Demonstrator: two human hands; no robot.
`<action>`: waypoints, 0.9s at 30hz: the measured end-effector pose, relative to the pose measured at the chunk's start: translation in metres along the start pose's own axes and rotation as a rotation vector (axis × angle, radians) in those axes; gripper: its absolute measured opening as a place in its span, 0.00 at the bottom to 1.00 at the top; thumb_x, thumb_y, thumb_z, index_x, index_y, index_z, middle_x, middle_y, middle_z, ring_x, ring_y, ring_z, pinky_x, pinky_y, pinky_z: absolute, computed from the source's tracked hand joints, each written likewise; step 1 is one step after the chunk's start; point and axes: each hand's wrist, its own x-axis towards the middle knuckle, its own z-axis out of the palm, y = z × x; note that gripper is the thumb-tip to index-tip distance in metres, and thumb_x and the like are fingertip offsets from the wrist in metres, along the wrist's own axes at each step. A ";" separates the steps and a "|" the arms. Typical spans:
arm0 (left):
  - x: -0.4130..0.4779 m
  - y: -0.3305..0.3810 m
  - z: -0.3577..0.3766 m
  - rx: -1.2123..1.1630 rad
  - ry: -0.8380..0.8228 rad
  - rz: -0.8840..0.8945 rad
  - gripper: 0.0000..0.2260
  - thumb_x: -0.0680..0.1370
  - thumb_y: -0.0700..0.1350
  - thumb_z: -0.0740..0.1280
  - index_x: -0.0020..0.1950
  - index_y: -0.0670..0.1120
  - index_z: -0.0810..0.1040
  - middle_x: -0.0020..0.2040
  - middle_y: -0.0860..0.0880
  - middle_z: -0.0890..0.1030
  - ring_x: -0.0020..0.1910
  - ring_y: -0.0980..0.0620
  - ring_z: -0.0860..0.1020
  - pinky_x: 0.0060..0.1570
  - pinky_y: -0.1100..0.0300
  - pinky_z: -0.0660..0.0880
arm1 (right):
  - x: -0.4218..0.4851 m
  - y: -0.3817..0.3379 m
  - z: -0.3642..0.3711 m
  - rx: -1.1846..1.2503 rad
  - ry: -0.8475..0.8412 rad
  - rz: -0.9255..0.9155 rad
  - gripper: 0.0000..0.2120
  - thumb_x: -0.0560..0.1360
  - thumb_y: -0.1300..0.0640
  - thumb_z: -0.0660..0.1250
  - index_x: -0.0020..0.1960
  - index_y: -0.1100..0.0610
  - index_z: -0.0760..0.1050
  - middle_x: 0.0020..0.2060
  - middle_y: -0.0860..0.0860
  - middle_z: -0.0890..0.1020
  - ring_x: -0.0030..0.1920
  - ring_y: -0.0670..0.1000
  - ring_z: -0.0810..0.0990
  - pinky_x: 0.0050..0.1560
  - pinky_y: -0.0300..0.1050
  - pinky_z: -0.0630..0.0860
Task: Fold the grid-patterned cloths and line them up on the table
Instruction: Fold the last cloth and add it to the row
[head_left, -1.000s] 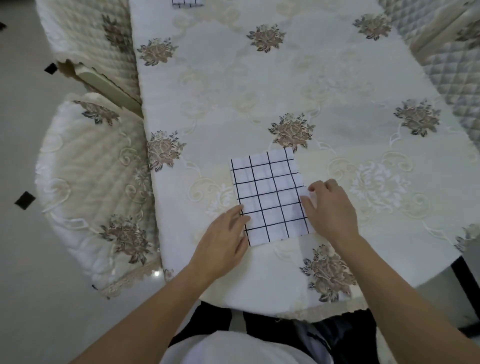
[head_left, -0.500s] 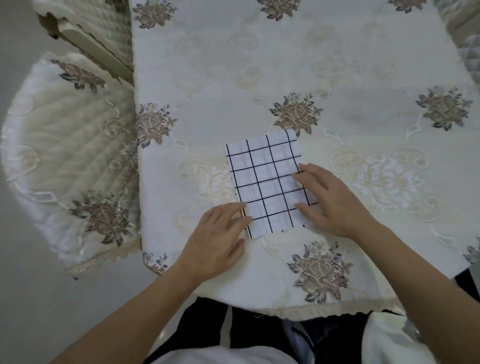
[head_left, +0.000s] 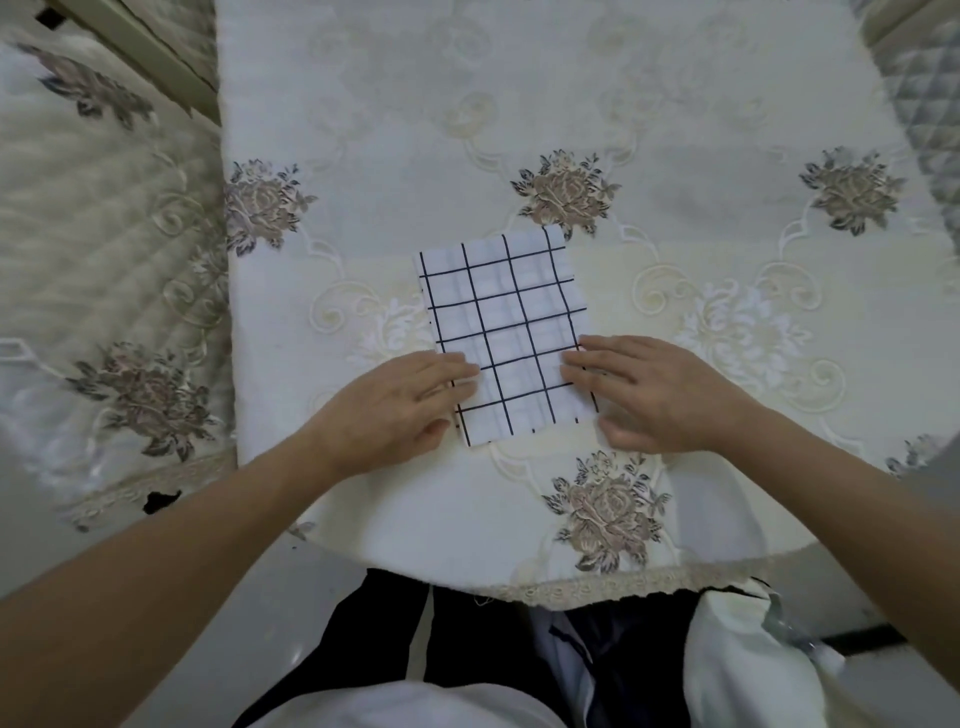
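Lying flat on the table (head_left: 415, 130) is one cloth (head_left: 501, 317), white with dark grid lines, folded into a narrow rectangle. Its long side runs away from the person and its far end leans a little to the left. It sits near the front edge of the table, about midway across, just in front of one rose (head_left: 566, 192) on the tablecloth (head_left: 701, 156). Four such brown roses show clearly on the cream tablecloth, and a fifth at the right is too blurred to be sure of. Two quilted chairs are in view: one (head_left: 104, 260) close against the table's left side and one (head_left: 914, 104) at the far right corner.

Two hands are on the cloth, one at each side of its near half. The left hand (head_left: 387, 410) lies palm down with its fingers (head_left: 447, 366) straight and close together, their tips pressing the cloth's left edge. Its thumb rests on the tablecloth beside the near left corner. The right hand (head_left: 660, 395) is also palm down, its fingers straight and slightly spread, their tips resting on the right edge. Its thumb lies on the tablecloth just past the near right corner. Neither hand pinches or lifts the cloth. Both forearms are bare and come in from the lower corners, angling towards each other.
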 end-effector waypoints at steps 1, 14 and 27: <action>0.003 -0.002 0.000 0.001 -0.011 0.038 0.15 0.79 0.40 0.63 0.63 0.38 0.80 0.66 0.40 0.78 0.66 0.42 0.77 0.67 0.48 0.72 | 0.000 0.000 0.001 -0.014 0.020 -0.010 0.26 0.75 0.49 0.66 0.70 0.59 0.74 0.68 0.55 0.77 0.71 0.57 0.73 0.66 0.56 0.74; 0.025 -0.006 0.004 -0.002 0.054 0.100 0.08 0.79 0.38 0.64 0.52 0.39 0.83 0.54 0.45 0.84 0.54 0.45 0.81 0.51 0.52 0.80 | 0.003 -0.010 0.011 0.059 0.177 0.096 0.23 0.75 0.49 0.69 0.66 0.58 0.78 0.64 0.54 0.80 0.68 0.57 0.76 0.62 0.57 0.75; 0.031 0.004 -0.014 -0.467 0.044 -0.438 0.09 0.80 0.38 0.64 0.57 0.45 0.81 0.50 0.53 0.84 0.48 0.54 0.81 0.47 0.55 0.77 | 0.006 -0.008 0.018 0.221 0.243 0.189 0.29 0.72 0.42 0.74 0.67 0.58 0.77 0.64 0.52 0.80 0.67 0.55 0.76 0.62 0.55 0.75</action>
